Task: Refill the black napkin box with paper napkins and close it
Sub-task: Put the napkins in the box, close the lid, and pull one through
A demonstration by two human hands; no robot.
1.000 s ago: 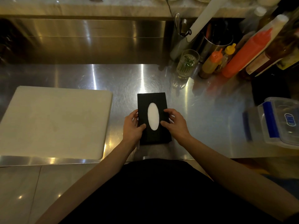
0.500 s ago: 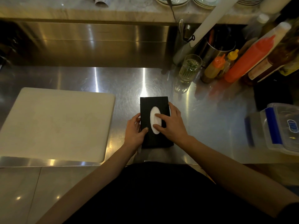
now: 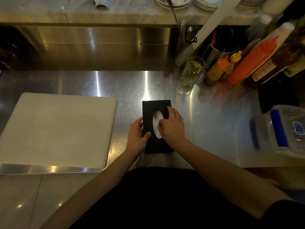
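Observation:
The black napkin box [image 3: 149, 113] lies flat on the steel counter [image 3: 206, 121], lid on, with white napkins [image 3: 156, 119] showing through the oval slot in its top. My left hand [image 3: 137, 134] grips the box's left side, thumb lying on the lid. My right hand [image 3: 172, 126] lies over the right half of the lid, and its thumb and forefinger pinch the napkin paper in the slot. The box's right edge is hidden under that hand.
A pale cutting board [image 3: 56, 128] lies to the left. A drinking glass [image 3: 192, 71], squeeze bottles [image 3: 250, 61], utensil holders and sauce bottles crowd the back right. A clear plastic container with blue clips [image 3: 283, 129] stands at the right edge. Plates sit on the upper shelf.
My right hand moved from the box's right edge onto the lid, and its fingertips closed on the napkin in the slot. The left hand kept its hold.

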